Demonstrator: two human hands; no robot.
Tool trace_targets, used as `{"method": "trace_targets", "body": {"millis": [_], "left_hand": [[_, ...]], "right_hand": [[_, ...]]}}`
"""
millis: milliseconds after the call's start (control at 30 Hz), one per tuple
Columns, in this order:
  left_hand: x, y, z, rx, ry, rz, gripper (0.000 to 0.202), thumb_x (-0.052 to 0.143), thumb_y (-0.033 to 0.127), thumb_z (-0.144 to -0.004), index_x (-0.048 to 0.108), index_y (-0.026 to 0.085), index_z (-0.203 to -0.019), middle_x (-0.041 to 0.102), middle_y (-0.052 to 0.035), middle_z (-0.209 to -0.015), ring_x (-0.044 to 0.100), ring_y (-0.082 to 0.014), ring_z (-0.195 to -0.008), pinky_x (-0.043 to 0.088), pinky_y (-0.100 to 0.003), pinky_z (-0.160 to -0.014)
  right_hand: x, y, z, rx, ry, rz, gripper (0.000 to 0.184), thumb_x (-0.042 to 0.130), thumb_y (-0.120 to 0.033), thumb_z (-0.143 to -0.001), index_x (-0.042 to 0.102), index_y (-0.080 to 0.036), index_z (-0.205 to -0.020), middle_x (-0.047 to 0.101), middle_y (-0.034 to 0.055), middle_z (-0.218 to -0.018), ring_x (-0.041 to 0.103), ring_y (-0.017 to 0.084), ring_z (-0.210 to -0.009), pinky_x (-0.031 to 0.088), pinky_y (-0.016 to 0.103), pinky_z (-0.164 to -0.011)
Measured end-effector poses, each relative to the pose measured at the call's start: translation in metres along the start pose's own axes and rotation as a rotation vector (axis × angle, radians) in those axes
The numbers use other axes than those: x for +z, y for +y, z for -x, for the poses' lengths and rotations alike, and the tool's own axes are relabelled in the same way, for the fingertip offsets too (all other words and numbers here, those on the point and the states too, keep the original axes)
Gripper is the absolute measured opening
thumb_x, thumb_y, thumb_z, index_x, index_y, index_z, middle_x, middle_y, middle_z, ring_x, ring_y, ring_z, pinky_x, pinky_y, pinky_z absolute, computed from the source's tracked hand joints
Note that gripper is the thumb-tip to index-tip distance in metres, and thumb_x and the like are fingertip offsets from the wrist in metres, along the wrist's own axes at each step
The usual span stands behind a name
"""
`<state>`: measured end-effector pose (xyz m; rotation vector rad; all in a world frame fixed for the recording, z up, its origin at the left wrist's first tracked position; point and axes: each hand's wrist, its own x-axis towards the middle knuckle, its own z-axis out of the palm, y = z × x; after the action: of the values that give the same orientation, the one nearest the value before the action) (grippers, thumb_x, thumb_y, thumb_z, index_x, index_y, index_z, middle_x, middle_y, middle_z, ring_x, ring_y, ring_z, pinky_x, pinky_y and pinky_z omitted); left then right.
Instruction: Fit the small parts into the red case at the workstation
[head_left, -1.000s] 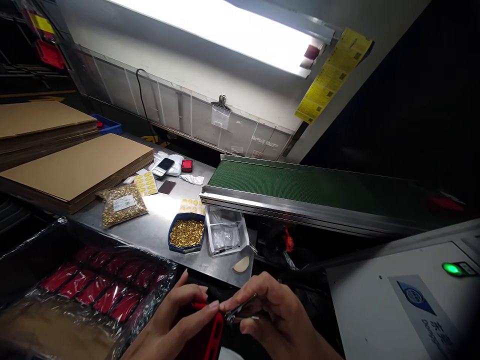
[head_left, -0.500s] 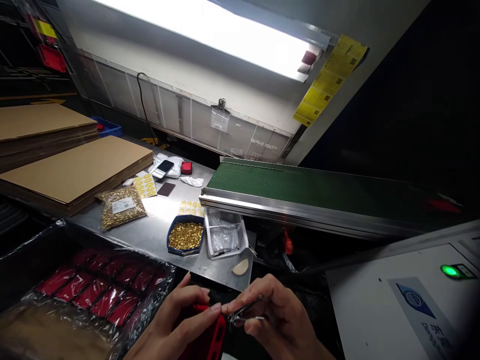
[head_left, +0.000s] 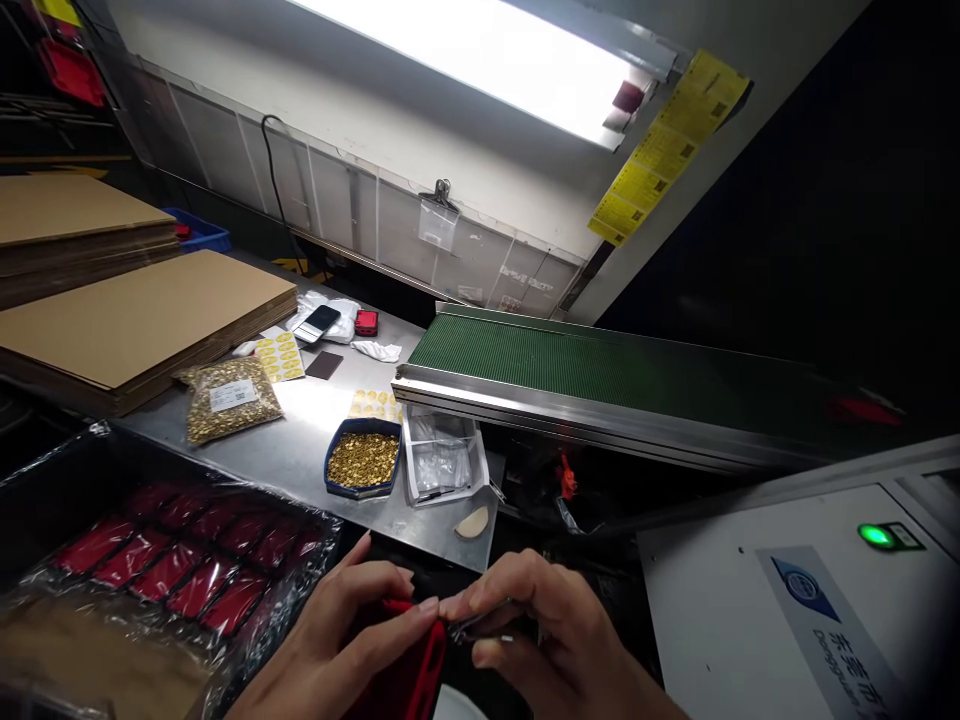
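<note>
At the bottom centre my left hand [head_left: 341, 645] grips a red plastic part [head_left: 409, 675], thumb and fingers around its top edge. My right hand [head_left: 547, 640] pinches a thin metal tool [head_left: 487, 628], its tip touching the red part where both hands meet. Just beyond them a blue tray of small gold pieces [head_left: 363, 460] and a white box of clear bags [head_left: 444, 468] sit on the steel table [head_left: 300, 455].
A plastic-lined bin of red parts [head_left: 180, 560] lies at the left. Stacked cardboard sheets [head_left: 135, 320], a bag of gold pieces [head_left: 229, 398], sticker sheets and a phone [head_left: 319, 322] lie further back. A green conveyor belt [head_left: 600, 370] runs rightward; a white machine top with a green lamp [head_left: 874, 536] is at the right.
The view has shifted slightly, so everything sits a little lower-left. My hands have stayed joined on the red part, the right fingers curling closer over the tool.
</note>
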<state>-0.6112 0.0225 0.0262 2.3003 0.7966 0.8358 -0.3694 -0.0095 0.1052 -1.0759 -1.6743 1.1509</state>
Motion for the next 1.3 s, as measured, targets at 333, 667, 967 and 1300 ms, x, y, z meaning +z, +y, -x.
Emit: {"method": "trace_targets", "body": {"millis": [333,667,967,1300], "left_hand": [[-0.001,0.012,-0.014,0.000,0.091,0.056,0.053,0.039,0.005,-0.092,0.048,0.036,-0.134,0.041,0.0003,-0.128,0.036,-0.0168,-0.131,0.008,-0.031,-0.126],[0.003,0.005,-0.011,-0.020,0.089,0.049,0.054,0.039,0.002,-0.094,0.045,0.038,-0.134,0.041,0.0025,-0.129,0.030,-0.0156,-0.138,0.011,-0.028,-0.125],[-0.002,0.007,-0.010,-0.020,0.048,0.019,0.061,0.042,-0.004,-0.091,0.043,0.038,-0.136,0.040,0.0012,-0.130,0.032,-0.0157,-0.137,0.011,-0.036,-0.127],[-0.008,0.008,-0.006,-0.056,0.046,-0.038,0.053,0.043,0.005,-0.093,0.046,0.038,-0.135,0.047,-0.0018,-0.128,0.034,-0.0217,-0.142,0.028,-0.049,-0.121]], "right_hand": [[0.009,0.012,0.002,0.011,0.136,-0.352,0.022,0.061,-0.011,-0.092,0.058,-0.020,-0.111,0.071,0.0101,-0.108,0.070,0.017,-0.097,0.060,0.029,-0.084],[0.008,0.012,0.006,0.025,0.126,-0.297,0.025,0.066,-0.015,-0.089,0.059,-0.022,-0.112,0.072,0.0082,-0.109,0.070,0.017,-0.095,0.058,0.030,-0.086],[0.010,0.013,0.006,0.039,0.131,-0.295,0.025,0.065,-0.014,-0.089,0.059,-0.023,-0.112,0.073,0.0084,-0.110,0.070,0.018,-0.100,0.058,0.026,-0.082],[0.017,0.015,0.005,-0.027,0.162,-0.318,0.032,0.064,-0.006,-0.087,0.061,-0.024,-0.113,0.072,0.0081,-0.110,0.070,0.019,-0.102,0.060,0.030,-0.084]]}}
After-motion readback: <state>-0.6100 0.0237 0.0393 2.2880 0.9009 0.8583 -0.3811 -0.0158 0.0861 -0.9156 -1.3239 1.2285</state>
